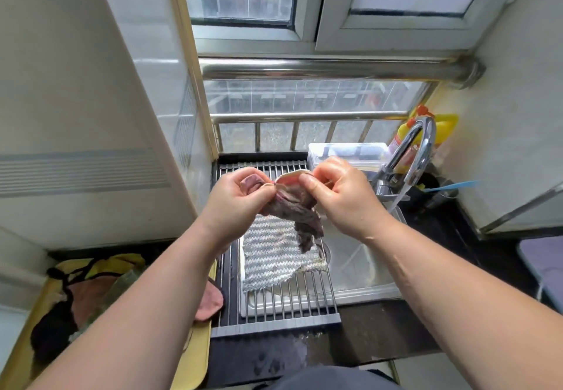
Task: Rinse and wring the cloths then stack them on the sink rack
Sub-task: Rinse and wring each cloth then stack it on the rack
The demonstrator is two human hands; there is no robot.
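Note:
A wet pinkish-brown cloth hangs in the air above the sink rack. My left hand pinches its upper left edge and my right hand pinches its upper right edge, so the top edge is spread between them. Its lower part dangles twisted. Below it a grey-and-white striped cloth lies flat on the rack's metal bars. The rack covers the left part of the steel sink.
A yellow tray at the lower left holds several more cloths, one pink cloth drooping over its edge. A curved faucet runs water at the right. A clear plastic box and a yellow bottle stand behind the sink.

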